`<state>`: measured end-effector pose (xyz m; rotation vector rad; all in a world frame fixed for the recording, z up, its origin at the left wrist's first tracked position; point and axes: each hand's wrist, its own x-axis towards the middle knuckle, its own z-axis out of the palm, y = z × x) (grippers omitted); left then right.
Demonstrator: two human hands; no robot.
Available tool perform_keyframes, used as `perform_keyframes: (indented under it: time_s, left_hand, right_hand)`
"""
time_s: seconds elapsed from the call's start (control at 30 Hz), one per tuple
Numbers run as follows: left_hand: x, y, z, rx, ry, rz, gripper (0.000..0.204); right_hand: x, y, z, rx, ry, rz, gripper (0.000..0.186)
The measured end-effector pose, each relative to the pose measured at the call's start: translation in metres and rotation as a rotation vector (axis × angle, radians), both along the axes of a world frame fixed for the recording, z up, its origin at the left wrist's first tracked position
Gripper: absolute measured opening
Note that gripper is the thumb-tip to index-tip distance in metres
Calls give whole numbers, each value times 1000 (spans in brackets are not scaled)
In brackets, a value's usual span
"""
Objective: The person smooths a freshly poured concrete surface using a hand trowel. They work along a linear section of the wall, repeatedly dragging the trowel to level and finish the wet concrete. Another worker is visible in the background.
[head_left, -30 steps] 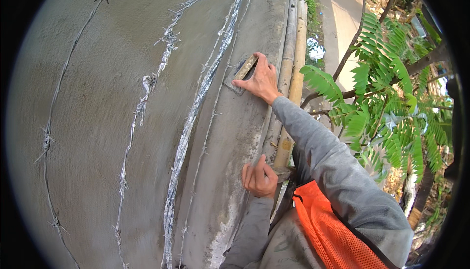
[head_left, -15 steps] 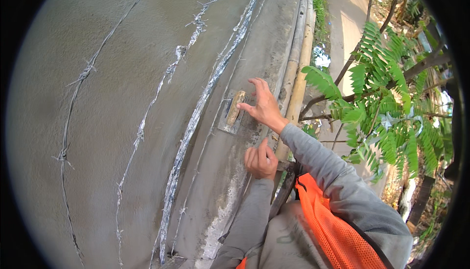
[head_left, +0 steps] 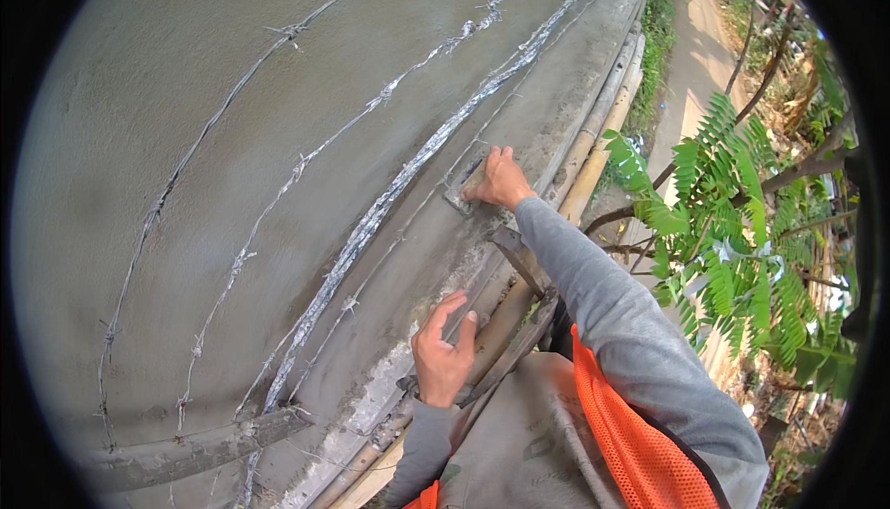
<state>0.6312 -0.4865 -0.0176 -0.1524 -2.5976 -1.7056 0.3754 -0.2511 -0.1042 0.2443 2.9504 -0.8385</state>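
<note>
My right hand [head_left: 505, 182] is closed round the handle of a plastering trowel [head_left: 457, 199], which lies against the grey ledge at the foot of the wall. Most of the handle is hidden under the fingers, while part of the flat plate shows past them. Lower down, my left hand [head_left: 441, 358] is open and holds nothing, its thumb apart from the bent fingers. It hovers near the ledge's rough, pale edge [head_left: 385, 384]. The plastered wall [head_left: 232, 73] spreads out to the left.
Barbed wire [head_left: 215, 120] and a silvery wrapped strand [head_left: 399, 180] run across the wall side. Bamboo poles [head_left: 603, 152] line the ledge, with a wooden brace [head_left: 521, 263] near my right forearm. A wooden bar [head_left: 195, 449] crosses lower left. Leafy branches [head_left: 718, 198] and a path [head_left: 691, 82] lie right.
My right hand, open beside the trowel before, has taken hold of its handle. My left hand has moved down and left, and its fingers have opened. The view has turned.
</note>
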Motion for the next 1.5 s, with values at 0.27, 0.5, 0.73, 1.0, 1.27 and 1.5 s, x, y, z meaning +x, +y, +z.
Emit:
perform_keyframes:
  time_s: [0.27,0.5,0.73,1.0,1.27,1.5]
  left_hand:
    - [58,-103,-53,-13,3,357,21]
    - [72,-94,-103,-138,-36,333,15]
    - [73,-72,-131,-72,110,572,11]
    - [72,-68,-135,-218,395,592,21]
    - [74,-68,-140,-280,442,629,27]
    - [74,-69,-144,-290,460,654,27]
  right_hand:
    - [91,-117,-3,-4,130,103,121]
    - [148,-171,-24,-272,364,34,133]
    - [63,-101,-33,-446,513,-271,140]
    - [136,-182,-35,-481,445,-150,137]
    - [178,-220,-40,-365,472,46,137]
    - [148,-200,-49,-418,465,-160,131]
